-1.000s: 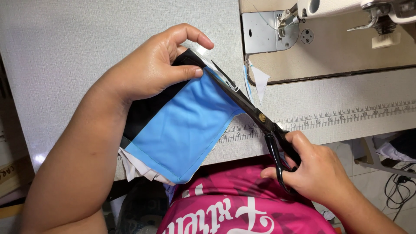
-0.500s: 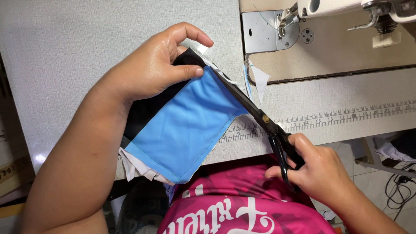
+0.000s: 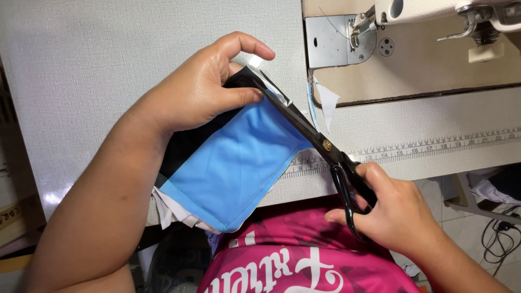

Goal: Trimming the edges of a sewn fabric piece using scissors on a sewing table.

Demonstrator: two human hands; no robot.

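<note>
Trimming step: left hand [image 3: 198,89] fingers pinching blue fabric [image 3: 239,163] on bench [image 3: 108,54], right hand [image 3: 393,209] fingers gripping scissors [image 3: 304,127], blades nearly shut; next, likely reopening.

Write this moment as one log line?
left hand: pinning blue fabric | right hand: gripping scissors | blades: along fabric edge

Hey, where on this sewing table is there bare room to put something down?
The widest bare patch of the table lies above the left hand, running to the sewing machine's metal plate. A narrower strip lies along the printed ruler, past the scissors. It is crowded around the blue fabric, the scissors and the right hand.
</note>
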